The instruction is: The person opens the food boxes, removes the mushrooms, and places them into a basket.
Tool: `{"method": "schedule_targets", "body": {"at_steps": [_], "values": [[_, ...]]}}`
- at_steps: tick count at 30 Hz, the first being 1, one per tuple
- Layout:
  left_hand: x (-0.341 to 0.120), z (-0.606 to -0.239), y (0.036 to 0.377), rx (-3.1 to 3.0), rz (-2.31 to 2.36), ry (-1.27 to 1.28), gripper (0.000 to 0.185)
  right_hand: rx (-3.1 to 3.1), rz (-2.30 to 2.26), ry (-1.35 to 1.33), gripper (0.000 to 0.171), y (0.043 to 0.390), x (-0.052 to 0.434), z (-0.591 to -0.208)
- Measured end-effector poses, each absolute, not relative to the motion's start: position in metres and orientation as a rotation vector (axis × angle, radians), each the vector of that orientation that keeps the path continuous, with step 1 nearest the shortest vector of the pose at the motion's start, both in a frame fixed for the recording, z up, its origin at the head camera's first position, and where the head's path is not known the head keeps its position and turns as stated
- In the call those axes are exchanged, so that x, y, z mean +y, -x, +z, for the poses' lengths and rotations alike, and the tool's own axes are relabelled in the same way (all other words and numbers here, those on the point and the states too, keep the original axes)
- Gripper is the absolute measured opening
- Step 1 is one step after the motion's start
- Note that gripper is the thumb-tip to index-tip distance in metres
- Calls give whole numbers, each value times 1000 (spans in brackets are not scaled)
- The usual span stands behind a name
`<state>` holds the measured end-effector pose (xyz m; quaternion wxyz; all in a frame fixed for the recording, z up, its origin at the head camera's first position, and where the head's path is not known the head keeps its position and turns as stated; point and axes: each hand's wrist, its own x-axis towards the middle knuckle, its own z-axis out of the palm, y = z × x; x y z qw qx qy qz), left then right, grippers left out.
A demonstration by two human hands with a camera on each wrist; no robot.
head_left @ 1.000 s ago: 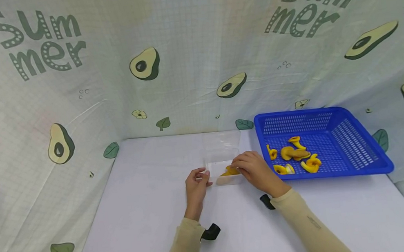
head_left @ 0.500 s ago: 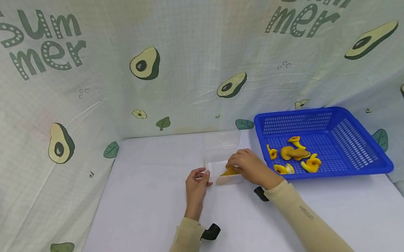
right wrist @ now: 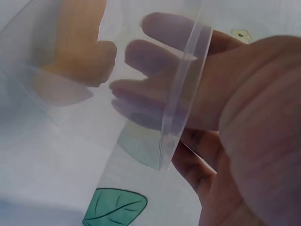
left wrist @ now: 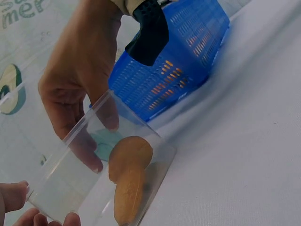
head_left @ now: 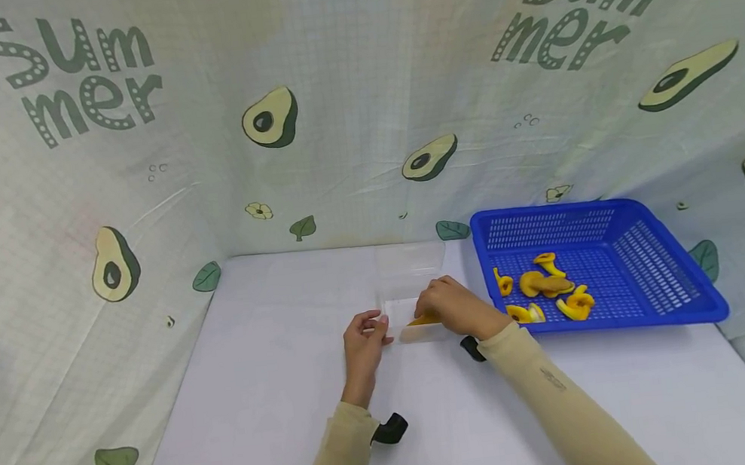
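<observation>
A clear plastic box [head_left: 391, 314] stands on the white table, its clear lid [head_left: 409, 259] folded back behind it. Inside, against the near wall, lies one orange-yellow mushroom [left wrist: 128, 183], shaped like a chanterelle. My left hand [head_left: 362, 347] pinches the box's left rim between thumb and fingers. The right hand [head_left: 460, 308] reaches down over the right rim, fingers inside the box. Both wrist views show a gap between those fingers and the mushroom [right wrist: 77, 52], and nothing is held in them.
To the right of the box stands a blue slotted basket [head_left: 662, 263] holding several yellow mushrooms [head_left: 547, 284]. A cloth backdrop [head_left: 333, 115] printed with avocados and leaves hangs behind the table [head_left: 260, 396].
My right hand has shifted left and deeper into the box, its forearm swinging left with it. The left hand and the box have stayed in place.
</observation>
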<state>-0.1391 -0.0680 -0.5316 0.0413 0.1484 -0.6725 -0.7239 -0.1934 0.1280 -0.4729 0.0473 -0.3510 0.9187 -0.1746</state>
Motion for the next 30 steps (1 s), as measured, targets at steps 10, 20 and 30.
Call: {"method": "schedule_targets", "body": {"at_steps": [10, 20, 30], "values": [[-67, -524, 137, -2073, -2229, -459, 26, 2757, -414, 1167, 18, 204, 128, -474], [-67, -531, 139, -2059, -2224, -477, 26, 2710, -406, 1081, 15, 210, 123, -476], [-68, -527, 136, -2085, -2206, -489, 30, 2738, -439, 1075, 20, 214, 123, -482]]}}
